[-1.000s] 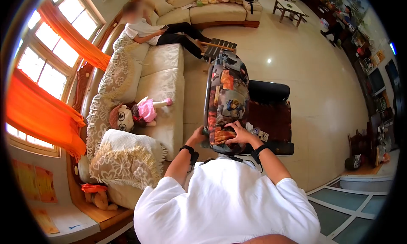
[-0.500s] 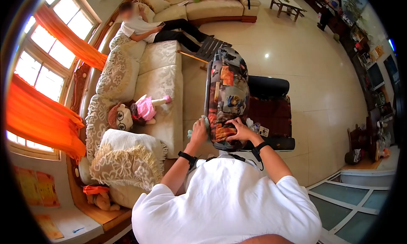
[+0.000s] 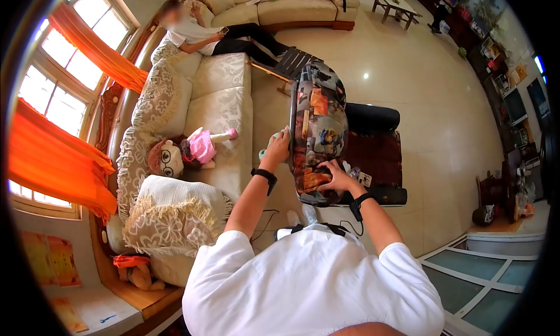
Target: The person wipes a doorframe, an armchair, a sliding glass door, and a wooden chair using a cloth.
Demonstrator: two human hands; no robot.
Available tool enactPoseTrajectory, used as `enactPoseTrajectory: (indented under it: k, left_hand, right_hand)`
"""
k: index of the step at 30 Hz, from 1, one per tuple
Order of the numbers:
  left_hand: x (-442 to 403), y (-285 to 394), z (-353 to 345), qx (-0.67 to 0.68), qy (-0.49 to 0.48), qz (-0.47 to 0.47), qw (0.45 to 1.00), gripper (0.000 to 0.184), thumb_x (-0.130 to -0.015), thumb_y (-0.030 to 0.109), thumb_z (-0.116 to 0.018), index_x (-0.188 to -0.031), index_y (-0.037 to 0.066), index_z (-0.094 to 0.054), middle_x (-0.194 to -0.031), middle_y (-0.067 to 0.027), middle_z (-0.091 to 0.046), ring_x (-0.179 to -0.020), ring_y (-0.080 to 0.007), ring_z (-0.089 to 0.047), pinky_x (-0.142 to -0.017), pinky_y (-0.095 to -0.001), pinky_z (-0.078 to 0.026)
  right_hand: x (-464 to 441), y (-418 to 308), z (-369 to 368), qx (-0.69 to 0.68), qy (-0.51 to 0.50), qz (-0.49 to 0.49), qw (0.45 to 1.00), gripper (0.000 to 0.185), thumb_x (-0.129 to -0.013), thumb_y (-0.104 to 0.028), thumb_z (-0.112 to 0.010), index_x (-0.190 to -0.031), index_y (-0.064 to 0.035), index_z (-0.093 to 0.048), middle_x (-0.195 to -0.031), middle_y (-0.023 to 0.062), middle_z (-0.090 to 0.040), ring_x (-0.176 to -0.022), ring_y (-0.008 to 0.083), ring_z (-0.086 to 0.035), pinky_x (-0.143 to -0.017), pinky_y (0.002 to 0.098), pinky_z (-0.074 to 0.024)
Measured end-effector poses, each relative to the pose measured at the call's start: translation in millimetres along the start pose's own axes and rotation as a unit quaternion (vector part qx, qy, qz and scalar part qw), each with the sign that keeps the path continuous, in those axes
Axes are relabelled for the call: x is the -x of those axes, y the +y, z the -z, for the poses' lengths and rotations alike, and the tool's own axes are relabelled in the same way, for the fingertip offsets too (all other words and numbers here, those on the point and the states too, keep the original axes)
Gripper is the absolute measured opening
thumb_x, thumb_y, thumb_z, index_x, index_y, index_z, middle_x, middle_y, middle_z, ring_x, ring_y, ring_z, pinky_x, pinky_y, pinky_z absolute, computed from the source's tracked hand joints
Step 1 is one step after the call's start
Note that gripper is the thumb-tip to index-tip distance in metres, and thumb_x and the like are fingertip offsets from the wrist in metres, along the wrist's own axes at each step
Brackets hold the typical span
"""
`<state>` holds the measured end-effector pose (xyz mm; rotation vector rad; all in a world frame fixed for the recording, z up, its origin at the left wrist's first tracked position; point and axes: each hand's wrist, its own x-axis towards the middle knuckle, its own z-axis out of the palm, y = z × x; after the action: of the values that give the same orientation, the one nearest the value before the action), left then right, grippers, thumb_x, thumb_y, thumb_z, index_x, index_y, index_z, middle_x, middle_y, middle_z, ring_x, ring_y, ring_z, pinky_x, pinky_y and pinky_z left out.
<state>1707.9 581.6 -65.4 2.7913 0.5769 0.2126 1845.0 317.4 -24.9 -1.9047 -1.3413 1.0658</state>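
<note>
In the head view a chair stands before me, its padded backrest (image 3: 328,123) covered in a dark multicoloured print. Its seat (image 3: 376,155) is dark red, between two black armrests (image 3: 373,118). My left hand (image 3: 279,147) is closed round a pale green cloth (image 3: 263,154), held against the rear edge of the backrest. Part of the cloth is hidden by the hand. My right hand (image 3: 337,177) rests on the near part of the backrest with its fingers apart. A few small items (image 3: 363,177) lie on the seat beside it.
A beige sofa (image 3: 224,117) runs along the left, with a doll (image 3: 198,149) and a fringed cushion (image 3: 175,219). Another person (image 3: 198,35) sits at its far end. A dark slatted folding chair (image 3: 294,61) stands beyond the backrest. A second person (image 3: 444,9) is far right.
My left hand has moved forward along the rear edge of the backrest with the cloth. My right hand stays on the backrest, which appears slightly farther right. The far person has shifted left.
</note>
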Motion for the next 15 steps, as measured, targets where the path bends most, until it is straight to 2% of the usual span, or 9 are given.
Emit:
enactPoseTrajectory:
  k: [2, 4, 6, 7, 9, 12, 15]
  left_hand:
    - [12, 9, 8, 0.015, 0.007, -0.015, 1.000, 0.091, -0.067, 0.000, -0.066, -0.148, -0.005, -0.023, -0.127, -0.0247, -0.048, -0.113, -0.0433, -0.050, -0.097, -0.0470, -0.040]
    - [33, 20, 10, 0.013, 0.013, -0.013, 1.000, 0.093, -0.067, -0.001, -0.066, -0.149, -0.002, -0.023, -0.125, -0.0236, -0.048, -0.111, -0.0447, -0.050, -0.095, -0.0480, -0.042]
    - [58, 37, 19, 0.043, -0.034, 0.028, 0.998, 0.097, -0.067, -0.003, -0.065, -0.152, 0.006, -0.021, -0.127, -0.0226, -0.048, -0.109, -0.0464, -0.050, -0.093, -0.0493, -0.045]
    - [71, 42, 18, 0.040, -0.032, 0.029, 0.998, 0.097, -0.067, -0.003, -0.065, -0.152, 0.006, -0.021, -0.127, -0.0226, -0.048, -0.109, -0.0464, -0.050, -0.093, -0.0493, -0.045]
    - [95, 55, 17, 0.090, -0.049, 0.050, 0.993, 0.092, -0.070, -0.006, -0.061, -0.152, 0.010, -0.023, -0.125, -0.0219, -0.047, -0.105, -0.0487, -0.051, -0.084, -0.0516, -0.050]
    - [115, 70, 11, 0.108, -0.056, 0.075, 0.990, 0.096, -0.069, -0.008, -0.061, -0.153, 0.013, -0.020, -0.127, -0.0218, -0.046, -0.106, -0.0483, -0.050, -0.085, -0.0516, -0.050]
    - [108, 70, 12, 0.111, -0.015, 0.079, 0.991, 0.098, -0.068, -0.010, -0.060, -0.153, 0.014, -0.019, -0.128, -0.0231, -0.047, -0.107, -0.0478, -0.050, -0.088, -0.0517, -0.049]
  right_hand:
    - [-1, 5, -3, -0.003, 0.011, 0.002, 1.000, 0.086, -0.060, -0.045, -0.091, -0.131, -0.0208, -0.048, -0.124, 0.0140, -0.037, -0.127, 0.0365, -0.040, -0.109, 0.0430, -0.0352]
    - [-2, 8, -2, -0.003, 0.014, 0.008, 1.000, 0.086, -0.059, -0.044, -0.091, -0.130, -0.0197, -0.049, -0.123, 0.0141, -0.036, -0.127, 0.0363, -0.039, -0.109, 0.0427, -0.0350]
    - [-2, 8, -2, -0.008, 0.007, 0.007, 1.000, 0.086, -0.059, -0.045, -0.091, -0.129, -0.0192, -0.048, -0.124, 0.0142, -0.037, -0.127, 0.0369, -0.039, -0.108, 0.0432, -0.0352]
    - [-4, 8, -1, -0.008, 0.007, 0.011, 1.000, 0.086, -0.059, -0.045, -0.091, -0.129, -0.0192, -0.048, -0.124, 0.0142, -0.037, -0.127, 0.0369, -0.039, -0.108, 0.0432, -0.0352]
    - [-6, 10, 1, 0.005, -0.009, 0.005, 1.000, 0.087, -0.059, -0.047, -0.090, -0.130, -0.0198, -0.047, -0.125, 0.0149, -0.036, -0.128, 0.0373, -0.039, -0.108, 0.0437, -0.0353]
    - [-10, 18, 2, 0.014, -0.018, 0.024, 0.999, 0.090, -0.059, -0.050, -0.090, -0.132, -0.0210, -0.045, -0.128, 0.0154, -0.036, -0.129, 0.0380, -0.039, -0.108, 0.0443, -0.0358]
    - [-9, 24, 0, 0.010, -0.018, 0.039, 0.999, 0.088, -0.062, -0.052, -0.087, -0.133, -0.0214, -0.044, -0.130, 0.0159, -0.035, -0.128, 0.0391, -0.040, -0.107, 0.0454, -0.0366]
